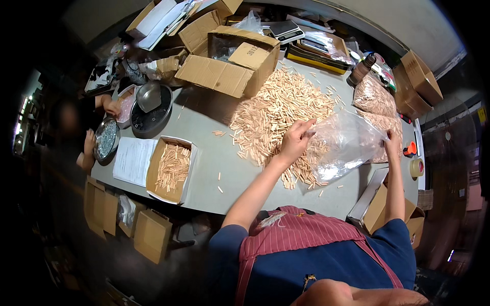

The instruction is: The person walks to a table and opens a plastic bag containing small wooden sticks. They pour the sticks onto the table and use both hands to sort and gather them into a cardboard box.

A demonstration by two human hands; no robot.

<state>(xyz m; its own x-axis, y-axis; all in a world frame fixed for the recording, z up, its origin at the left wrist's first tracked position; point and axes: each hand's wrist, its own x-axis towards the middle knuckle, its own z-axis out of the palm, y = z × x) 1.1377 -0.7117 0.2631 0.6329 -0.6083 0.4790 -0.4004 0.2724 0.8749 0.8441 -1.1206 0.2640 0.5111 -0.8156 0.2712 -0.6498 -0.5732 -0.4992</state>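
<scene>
A clear plastic bag (349, 145) is stretched between my two hands, above the right edge of a large pile of short wooden dowels (286, 99). My left hand (296, 142) pinches the bag's left edge, over the pile. At the bag's right end, my right hand (392, 145) grips it with bent fingers. The bag looks mostly flat; dowels show through its left part, and I cannot tell whether any are inside. Just beyond my right hand lie two filled bags, a far bag of dowels (375, 96) and a nearer one (380, 121), partly hidden.
An open carton (214, 75) stands behind the pile on the grey table (206, 166). A shallow box of dowels (189, 171) sits left, beside papers (131, 162) and a black basin (137, 125). Another person's hands (111, 105) are far left. Tape (417, 167) lies right.
</scene>
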